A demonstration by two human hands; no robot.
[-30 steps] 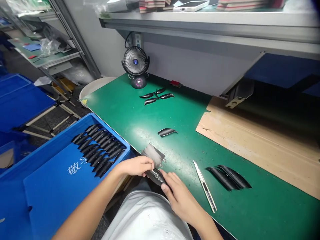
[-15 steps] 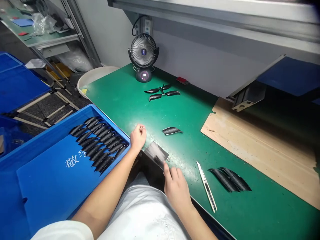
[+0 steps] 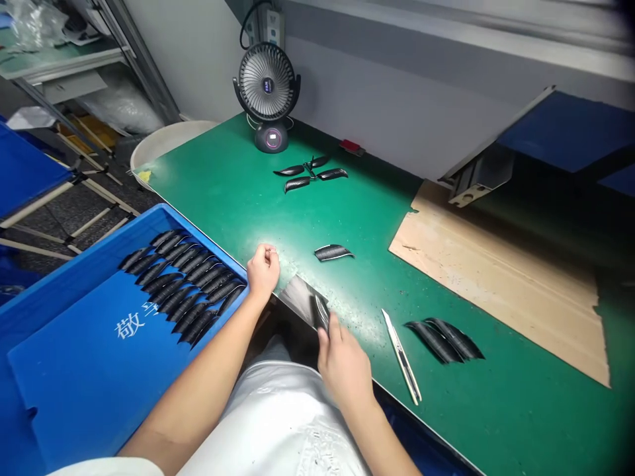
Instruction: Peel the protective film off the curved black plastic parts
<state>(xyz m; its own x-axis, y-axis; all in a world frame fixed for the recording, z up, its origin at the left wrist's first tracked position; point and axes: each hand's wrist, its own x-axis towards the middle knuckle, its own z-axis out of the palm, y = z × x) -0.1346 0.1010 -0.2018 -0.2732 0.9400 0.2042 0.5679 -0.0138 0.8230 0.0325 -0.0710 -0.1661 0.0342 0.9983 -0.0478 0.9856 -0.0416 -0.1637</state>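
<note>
My right hand [image 3: 346, 362] grips a black curved blade [image 3: 320, 312], a carbon-look piece like a propeller blade, at its near end. The blade is over a grey, worn rectangular sheet [image 3: 296, 293] at the table's front edge. My left hand [image 3: 264, 270] rests at that edge just left of the sheet, its fingers curled closed; nothing shows in them. Beyond the sheet lies a single black blade [image 3: 333, 252]. To the right are a white utility knife [image 3: 401, 357], blade tip pointing away, and a few more black blades [image 3: 444, 340] side by side.
A blue tray [image 3: 169, 215] at left holds several rows of black blades. Farther back on the green table [image 3: 213, 178] are a desk fan [image 3: 268, 86] and assembled blades [image 3: 310, 175]. Flat cardboard [image 3: 501, 284] lies at right, under a slanted metal-framed panel [image 3: 560, 132].
The blade in my right hand has turned from lying low on the sheet to a more upright angle, showing its ridged side. My left hand stays curled; the view has shifted slightly.
</note>
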